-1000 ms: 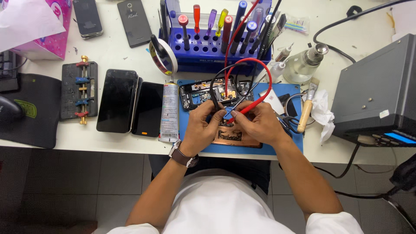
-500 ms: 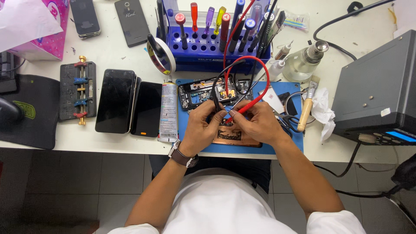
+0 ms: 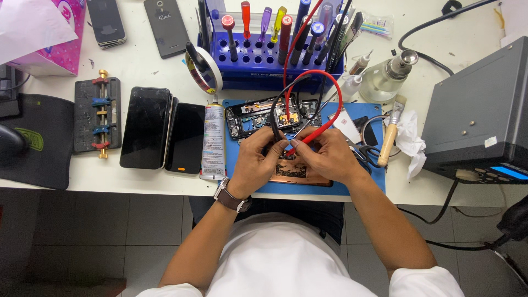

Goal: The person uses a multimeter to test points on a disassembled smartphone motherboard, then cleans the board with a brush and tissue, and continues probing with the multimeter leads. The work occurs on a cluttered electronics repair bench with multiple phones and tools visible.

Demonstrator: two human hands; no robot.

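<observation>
Holding the black probe in my left hand [image 3: 258, 159] and the red probe [image 3: 308, 136] in my right hand [image 3: 330, 157], both pinched shut on them, I touch the tips to the opened phone [image 3: 294, 171] on the blue mat [image 3: 366, 110]. Its back is already off; another gutted phone [image 3: 258, 115] lies just beyond on that mat, unassembled.

Bright even overhead light, sharp, soft shadows.
</observation>
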